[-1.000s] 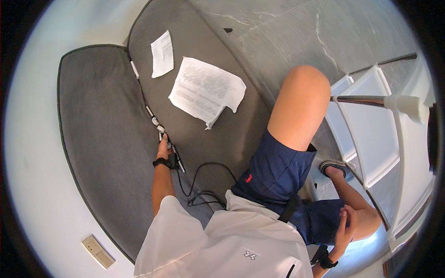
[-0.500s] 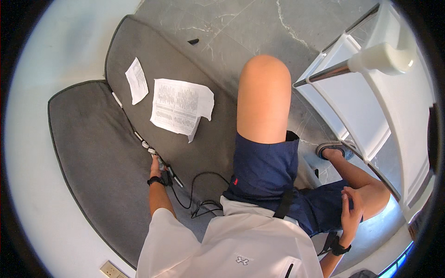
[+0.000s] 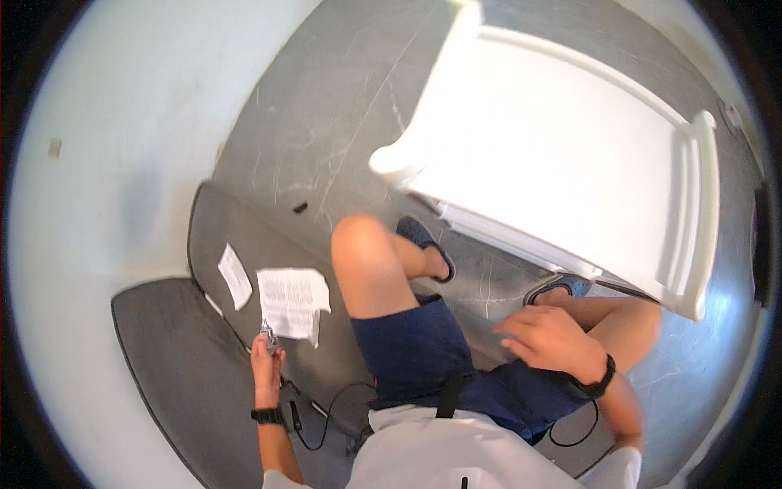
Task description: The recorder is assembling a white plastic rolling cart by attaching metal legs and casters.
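Seated on the floor, a person's left hand [image 3: 266,364] at seven o'clock is closed around a small silvery connector [image 3: 266,332], its tip just below a printed paper sheet [image 3: 292,301] on grey cushions [image 3: 171,367]. Their right hand [image 3: 547,336], at four o'clock, lies open and empty, fingers loosely spread over the thigh of the navy shorts [image 3: 423,350].

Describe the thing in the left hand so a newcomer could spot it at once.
Start at the grey mat on the floor by the wall. The left hand at its seam holds a small silvery device beside the larger printed sheet. It alone is metallic, unlike the flat white papers.

Matt grey cloth mat [image 3: 175,359], scuffed floor [image 3: 342,122]
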Demonstrator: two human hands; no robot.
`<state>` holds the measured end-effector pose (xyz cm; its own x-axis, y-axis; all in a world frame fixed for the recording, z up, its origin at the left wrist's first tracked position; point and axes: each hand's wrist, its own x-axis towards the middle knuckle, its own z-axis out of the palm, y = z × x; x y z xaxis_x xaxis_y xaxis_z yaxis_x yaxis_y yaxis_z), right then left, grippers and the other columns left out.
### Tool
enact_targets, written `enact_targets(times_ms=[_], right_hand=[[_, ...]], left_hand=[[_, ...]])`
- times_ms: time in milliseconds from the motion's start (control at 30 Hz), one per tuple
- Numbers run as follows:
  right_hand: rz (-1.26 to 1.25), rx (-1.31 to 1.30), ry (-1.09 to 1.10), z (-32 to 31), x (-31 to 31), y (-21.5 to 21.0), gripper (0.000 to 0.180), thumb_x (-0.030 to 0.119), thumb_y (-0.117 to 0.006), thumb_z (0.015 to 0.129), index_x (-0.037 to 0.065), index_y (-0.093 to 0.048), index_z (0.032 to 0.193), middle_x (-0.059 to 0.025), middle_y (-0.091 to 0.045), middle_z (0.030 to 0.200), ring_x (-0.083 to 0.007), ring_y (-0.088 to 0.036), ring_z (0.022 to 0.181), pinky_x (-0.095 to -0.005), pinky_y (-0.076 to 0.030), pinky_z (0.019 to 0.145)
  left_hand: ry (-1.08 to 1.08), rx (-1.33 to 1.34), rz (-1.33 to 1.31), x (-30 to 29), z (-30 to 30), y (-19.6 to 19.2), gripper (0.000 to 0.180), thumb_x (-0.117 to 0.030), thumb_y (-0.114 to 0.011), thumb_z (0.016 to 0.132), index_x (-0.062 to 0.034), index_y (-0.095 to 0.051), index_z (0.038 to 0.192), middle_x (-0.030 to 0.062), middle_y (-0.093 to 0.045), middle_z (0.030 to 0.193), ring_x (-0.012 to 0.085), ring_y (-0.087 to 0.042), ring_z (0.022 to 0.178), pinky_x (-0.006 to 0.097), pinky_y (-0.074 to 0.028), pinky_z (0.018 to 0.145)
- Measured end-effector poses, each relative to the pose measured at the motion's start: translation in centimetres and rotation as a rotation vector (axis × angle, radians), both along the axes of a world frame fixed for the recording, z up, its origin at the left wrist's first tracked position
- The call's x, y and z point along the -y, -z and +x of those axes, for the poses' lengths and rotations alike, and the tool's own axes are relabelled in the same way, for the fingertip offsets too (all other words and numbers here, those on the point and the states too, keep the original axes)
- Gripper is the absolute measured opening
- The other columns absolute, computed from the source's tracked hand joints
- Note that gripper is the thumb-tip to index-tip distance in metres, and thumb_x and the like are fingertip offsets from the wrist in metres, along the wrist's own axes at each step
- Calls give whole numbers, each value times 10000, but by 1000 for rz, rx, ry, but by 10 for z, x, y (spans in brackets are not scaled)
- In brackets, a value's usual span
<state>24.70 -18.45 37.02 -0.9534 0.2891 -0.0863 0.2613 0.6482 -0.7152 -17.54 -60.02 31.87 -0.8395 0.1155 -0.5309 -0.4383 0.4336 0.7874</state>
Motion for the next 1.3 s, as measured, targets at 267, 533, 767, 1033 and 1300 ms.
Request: enact_targets(times_ms=[267, 533, 767, 1033, 1300], right_hand=[[-316, -35, 14, -12, -30, 91, 249, 223, -582, 943, 113, -691, 1138, -144, -729, 1014, -362, -691, 944, -467, -547, 823], [-5, 110, 10, -4, -43, 107, 185, 210, -593, 906, 107, -690, 1025, -146, -717, 942, -354, -698, 877, -485, -546, 753], [68, -15, 49, -15, -44, 114, 202, 170, -568, 885, 69, -707, 991, -172, -722, 872, -375, -706, 796, -486, -554, 673], [141, -20, 68, -26, -42, 102, 214, 189, -591, 878, 57, -696, 1010, -170, -717, 875, -364, -705, 793, -480, -564, 694], [81, 85, -13, -26, -34, 119, 225, 176, -566, 875, 95, -700, 1037, -169, -722, 917, -377, -704, 864, -484, -566, 727]], left_hand=[[1360, -1112, 153, -296, 149, -187, 536, -336, -804, 754, -73, -649, 1194, 150, -513, 1246, 305, -549, 1136, 443, -484, 958], [1492, -1254, 191, -444, 206, -148, 451, -185, -803, 732, -58, -667, 1143, 196, -523, 1242, 386, -544, 1157, 442, -449, 1000], [1447, -1213, 213, -473, 197, -123, 367, -189, -729, 886, 3, -642, 1185, 208, -530, 1314, 373, -561, 1142, 428, -465, 973], [1539, -1213, 157, -482, 204, -134, 388, -201, -711, 898, 7, -633, 1217, 205, -511, 1343, 350, -556, 1137, 417, -457, 972], [1450, -1301, 91, -450, 197, -133, 398, -152, -670, 899, -16, -620, 1270, 221, -405, 1471, 383, -469, 1305, 437, -401, 1074]])
